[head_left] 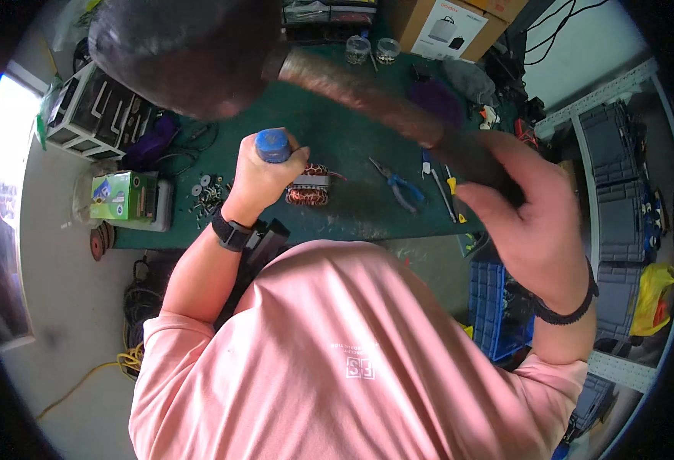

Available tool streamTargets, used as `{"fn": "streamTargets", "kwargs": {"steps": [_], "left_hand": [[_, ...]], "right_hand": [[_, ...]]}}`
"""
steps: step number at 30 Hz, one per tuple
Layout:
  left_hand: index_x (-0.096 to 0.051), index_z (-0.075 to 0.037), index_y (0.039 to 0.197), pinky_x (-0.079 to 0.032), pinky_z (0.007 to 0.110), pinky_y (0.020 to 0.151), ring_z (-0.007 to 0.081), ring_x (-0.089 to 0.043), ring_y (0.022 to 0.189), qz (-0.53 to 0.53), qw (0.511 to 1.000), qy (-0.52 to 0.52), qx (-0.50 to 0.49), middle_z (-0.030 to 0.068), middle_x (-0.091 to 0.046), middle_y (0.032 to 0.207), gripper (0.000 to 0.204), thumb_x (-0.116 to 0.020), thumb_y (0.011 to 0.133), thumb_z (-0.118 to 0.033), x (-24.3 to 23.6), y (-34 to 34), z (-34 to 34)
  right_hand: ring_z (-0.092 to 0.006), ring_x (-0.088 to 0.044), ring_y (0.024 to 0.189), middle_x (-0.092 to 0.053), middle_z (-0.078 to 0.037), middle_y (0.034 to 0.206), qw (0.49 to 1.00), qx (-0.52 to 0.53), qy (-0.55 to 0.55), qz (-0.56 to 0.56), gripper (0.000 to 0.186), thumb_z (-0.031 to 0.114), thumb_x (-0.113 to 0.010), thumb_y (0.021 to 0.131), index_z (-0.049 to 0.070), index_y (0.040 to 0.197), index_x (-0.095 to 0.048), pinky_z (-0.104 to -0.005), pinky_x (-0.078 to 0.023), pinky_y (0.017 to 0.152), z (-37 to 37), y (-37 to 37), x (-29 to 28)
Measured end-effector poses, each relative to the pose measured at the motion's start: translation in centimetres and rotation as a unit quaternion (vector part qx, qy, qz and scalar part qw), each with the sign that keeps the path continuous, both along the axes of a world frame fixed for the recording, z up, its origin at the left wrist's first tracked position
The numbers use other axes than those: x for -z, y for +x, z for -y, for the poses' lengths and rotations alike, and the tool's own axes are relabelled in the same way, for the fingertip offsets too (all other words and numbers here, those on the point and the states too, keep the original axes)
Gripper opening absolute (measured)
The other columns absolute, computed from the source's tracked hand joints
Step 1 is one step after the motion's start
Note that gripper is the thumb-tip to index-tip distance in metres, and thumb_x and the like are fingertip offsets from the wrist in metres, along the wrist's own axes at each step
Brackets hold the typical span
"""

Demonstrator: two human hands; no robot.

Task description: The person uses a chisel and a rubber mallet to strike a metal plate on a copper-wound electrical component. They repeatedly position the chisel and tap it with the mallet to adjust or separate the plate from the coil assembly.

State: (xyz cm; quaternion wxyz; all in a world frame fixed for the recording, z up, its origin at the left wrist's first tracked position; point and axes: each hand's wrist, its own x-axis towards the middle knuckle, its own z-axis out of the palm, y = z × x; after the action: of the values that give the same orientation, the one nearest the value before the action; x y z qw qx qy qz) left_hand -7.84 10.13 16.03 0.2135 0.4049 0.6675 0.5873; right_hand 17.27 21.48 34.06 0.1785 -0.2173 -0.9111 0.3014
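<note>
My right hand (540, 230) is closed round the dark lower end of a mallet's (364, 96) handle. The mallet is raised close to the camera, its big dark rounded head filling the upper left, slightly blurred. My left hand (260, 184) is a fist round an upright tool with a blue handle end (273, 144); its lower part is hidden, so chisel or screwdriver I cannot tell. Just right of that fist, a motor core with copper windings (308, 185) lies on the green bench mat (352, 218). The mallet head is apart from the blue handle end.
Blue-handled pliers (400, 188) and a yellow-handled screwdriver (453, 192) lie right of the windings. Small metal parts (208, 195) are scattered left. A green box (122, 195), a drawer unit (99, 111), two clear jars (357, 50) and a cardboard box (452, 29) stand around the bench.
</note>
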Motion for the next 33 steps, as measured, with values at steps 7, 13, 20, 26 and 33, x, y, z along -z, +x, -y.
{"fn": "streamTargets", "kwargs": {"steps": [7, 13, 20, 26, 33], "left_hand": [[-0.062, -0.002, 0.067, -0.042, 0.025, 0.052, 0.0046, -0.049, 0.056, -0.008, 1.0, -0.007, -0.011, -0.0015, -0.057, 0.058, 0.016, -0.072, 0.077, -0.009, -0.3, 0.3, 0.1], [-0.06, -0.003, 0.069, -0.04, 0.025, 0.053, 0.0054, -0.049, 0.059, 0.017, 1.0, 0.009, -0.02, -0.0028, -0.056, 0.063, 0.013, -0.07, 0.077, -0.005, -0.2, 0.3, 0.1], [-0.062, -0.003, 0.069, -0.042, 0.025, 0.054, 0.0048, -0.049, 0.058, -0.019, 1.0, -0.003, -0.02, -0.0032, -0.057, 0.062, 0.014, -0.071, 0.077, -0.008, 0.0, 0.3, 0.4], [-0.062, -0.002, 0.07, -0.041, 0.025, 0.053, 0.0063, -0.05, 0.058, 0.015, 0.999, 0.009, -0.034, -0.0033, -0.056, 0.063, 0.011, -0.07, 0.077, -0.007, -0.4, 0.5, -0.2], [-0.06, -0.004, 0.068, -0.039, 0.025, 0.05, 0.0069, -0.049, 0.053, 0.062, 0.997, 0.027, -0.041, -0.0031, -0.055, 0.06, 0.013, -0.07, 0.076, -0.006, -0.2, 0.1, -0.4]], "right_hand": [[-0.0177, -0.065, 0.084, -0.068, -0.014, 0.093, 0.993, -0.017, 0.106, 0.04, 0.031, 0.006, -0.068, 0.085, -0.006, 0.113, -0.061, -0.0295, -0.05, 0.076, -0.7, -0.8, -0.5], [-0.0123, -0.06, 0.087, -0.067, -0.008, 0.097, 0.998, -0.024, 0.048, -0.013, 0.034, 0.008, -0.07, 0.087, -0.004, 0.117, -0.06, -0.0278, -0.049, 0.078, 0.6, -0.8, -3.8], [-0.0167, -0.065, 0.082, -0.068, -0.015, 0.091, 0.993, -0.018, 0.107, 0.055, 0.029, 0.003, -0.067, 0.084, -0.004, 0.112, -0.062, -0.0306, -0.05, 0.074, 0.1, -0.8, -0.5], [-0.0149, -0.063, 0.085, -0.068, -0.013, 0.092, 0.998, -0.029, 0.048, -0.023, 0.032, 0.004, -0.068, 0.084, -0.005, 0.115, -0.061, -0.03, -0.051, 0.076, 0.7, -0.9, -2.6], [-0.0235, -0.067, 0.083, -0.068, -0.018, 0.094, 0.996, 0.003, 0.078, 0.048, 0.031, 0.006, -0.069, 0.084, -0.006, 0.111, -0.061, -0.0312, -0.051, 0.078, 0.5, -1.1, -2.2]]}}
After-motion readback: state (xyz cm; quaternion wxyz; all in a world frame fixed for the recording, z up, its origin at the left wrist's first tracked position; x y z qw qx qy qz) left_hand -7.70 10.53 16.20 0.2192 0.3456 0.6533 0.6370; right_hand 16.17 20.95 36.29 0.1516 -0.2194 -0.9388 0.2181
